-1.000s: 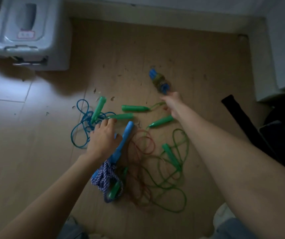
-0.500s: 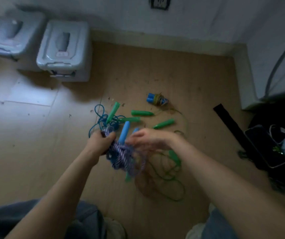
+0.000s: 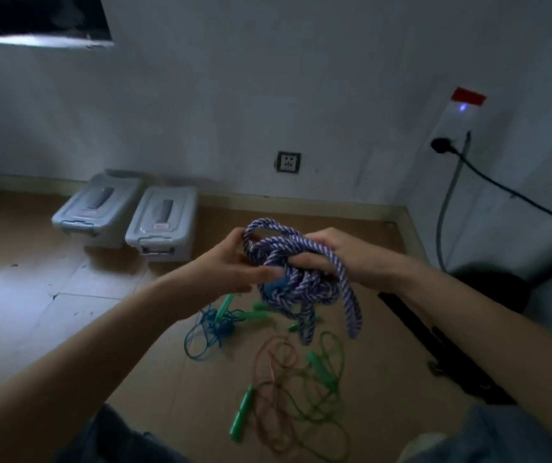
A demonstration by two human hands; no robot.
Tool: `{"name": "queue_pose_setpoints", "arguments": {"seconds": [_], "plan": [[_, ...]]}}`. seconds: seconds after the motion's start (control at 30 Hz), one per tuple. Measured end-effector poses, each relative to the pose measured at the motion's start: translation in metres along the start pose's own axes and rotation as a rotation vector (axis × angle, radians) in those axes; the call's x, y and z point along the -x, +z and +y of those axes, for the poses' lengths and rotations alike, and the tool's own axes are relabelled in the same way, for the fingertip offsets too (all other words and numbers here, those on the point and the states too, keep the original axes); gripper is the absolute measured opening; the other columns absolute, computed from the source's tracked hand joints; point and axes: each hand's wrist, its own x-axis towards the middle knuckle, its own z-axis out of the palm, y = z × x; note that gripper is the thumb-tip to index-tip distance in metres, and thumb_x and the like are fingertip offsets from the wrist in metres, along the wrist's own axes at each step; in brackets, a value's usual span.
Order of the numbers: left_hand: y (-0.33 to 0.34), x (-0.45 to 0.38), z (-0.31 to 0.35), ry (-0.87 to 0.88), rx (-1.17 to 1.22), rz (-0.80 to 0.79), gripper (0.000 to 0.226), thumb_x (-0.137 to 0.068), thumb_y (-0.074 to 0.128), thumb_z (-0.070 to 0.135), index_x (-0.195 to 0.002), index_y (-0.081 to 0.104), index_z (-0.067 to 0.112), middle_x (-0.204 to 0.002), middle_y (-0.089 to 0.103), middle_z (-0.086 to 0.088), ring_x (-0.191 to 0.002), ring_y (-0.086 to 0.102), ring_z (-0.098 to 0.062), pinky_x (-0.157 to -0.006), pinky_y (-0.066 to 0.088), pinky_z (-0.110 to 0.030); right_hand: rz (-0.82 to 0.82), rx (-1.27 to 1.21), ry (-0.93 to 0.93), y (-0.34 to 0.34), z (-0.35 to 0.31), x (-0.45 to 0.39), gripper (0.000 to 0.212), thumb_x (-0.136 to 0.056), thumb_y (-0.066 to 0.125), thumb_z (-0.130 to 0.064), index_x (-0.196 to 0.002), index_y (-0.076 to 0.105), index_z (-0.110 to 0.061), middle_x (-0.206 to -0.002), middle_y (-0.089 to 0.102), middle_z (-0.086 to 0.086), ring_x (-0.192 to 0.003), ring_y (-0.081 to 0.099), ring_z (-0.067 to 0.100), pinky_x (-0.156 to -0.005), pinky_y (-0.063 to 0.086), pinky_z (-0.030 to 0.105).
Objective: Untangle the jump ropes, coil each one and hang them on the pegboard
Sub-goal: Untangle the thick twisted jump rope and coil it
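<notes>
- A pale wall (image 3: 268,95) is seen across the upper half of the view, from 9 to 3 o'clock, with a dark panel (image 3: 34,18) at 11 o'clock.
- A brown floor (image 3: 67,312) is spread across the lower half, lit brightly at 9 o'clock.
- Two grey lidded boxes (image 3: 162,228) are set side by side against the wall at 10 o'clock, well apart from the ropes.
- A long black strip (image 3: 435,342) is laid on the floor at 4 o'clock, partly covered by the right forearm.
- A white power strip (image 3: 451,121) is fixed to the wall at 2 o'clock, with a black cable (image 3: 518,198) plugged in; a wall socket (image 3: 288,162) is seen at 12 o'clock.
- The purple-and-white rope (image 3: 298,262) is held up in the air at the centre, between both hands, as a thick twisted tangle; loops hang down from it towards 5 o'clock, and a blue handle (image 3: 273,287) is partly buried in it.
- The rope is gripped by the left hand (image 3: 224,262) from 9 o'clock, fingers curled into the tangle.
- It is gripped by the right hand (image 3: 351,259) from 3 o'clock, fingers curled round the strands.
- A thin green rope (image 3: 321,409) and a thin red rope (image 3: 271,362) are left mixed together on the floor at 6 o'clock, with green handles (image 3: 243,416) among them.
- A thin blue rope (image 3: 211,329), bunched, is left on the floor just below the left hand, partly hidden by the left wrist.
</notes>
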Motion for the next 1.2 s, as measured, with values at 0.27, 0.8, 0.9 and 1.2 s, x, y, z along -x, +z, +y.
{"name": "queue_pose_setpoints", "arguments": {"seconds": [0.27, 0.8, 0.9, 1.2], "plan": [[0.015, 0.001, 0.007, 0.104, 0.076, 0.189, 0.031, -0.079, 0.066, 0.001, -0.102, 0.047, 0.008, -0.092, 0.069, -0.013, -0.08, 0.068, -0.017, -0.07, 0.057, -0.029, 0.344, -0.291, 0.193, -0.003, 0.021, 0.034, 0.013, -0.087, 0.06, -0.009, -0.098, 0.065, -0.003, -0.091, 0.068, 0.017, -0.075, 0.063, 0.022, -0.072, 0.053, 0.035], [0.009, 0.005, -0.015, 0.239, -0.665, 0.11, 0.062, -0.077, 0.071, 0.028, -0.128, 0.035, 0.032, -0.076, 0.06, 0.014, -0.072, 0.06, 0.004, -0.058, 0.05, -0.006, 0.332, -0.126, 0.273, 0.015, 0.023, 0.026, 0.018, -0.088, 0.06, -0.013, -0.073, 0.067, -0.008, -0.079, 0.064, 0.017, -0.073, 0.055, 0.021, -0.066, 0.043, 0.027], [0.009, 0.003, -0.015, 0.303, -0.781, 0.191, 0.046, -0.083, 0.065, 0.024, -0.125, 0.046, 0.029, -0.081, 0.064, 0.01, -0.075, 0.063, -0.002, -0.063, 0.053, -0.013, 0.339, -0.308, 0.306, 0.018, 0.024, 0.023, 0.029, -0.092, 0.052, -0.011, -0.066, 0.063, -0.007, -0.071, 0.058, 0.013, -0.061, 0.054, 0.017, -0.06, 0.048, 0.025], [0.024, 0.01, -0.018, 0.64, -1.017, 0.42, 0.057, -0.068, 0.078, 0.02, -0.112, 0.048, 0.001, -0.107, 0.052, -0.012, -0.091, 0.057, -0.025, -0.079, 0.046, -0.026, 0.189, -0.635, 0.071, 0.018, 0.02, 0.024, 0.016, -0.083, 0.061, -0.014, -0.077, 0.066, 0.0, -0.072, 0.067, 0.015, -0.058, 0.065, 0.016, -0.058, 0.055, 0.022]]}}
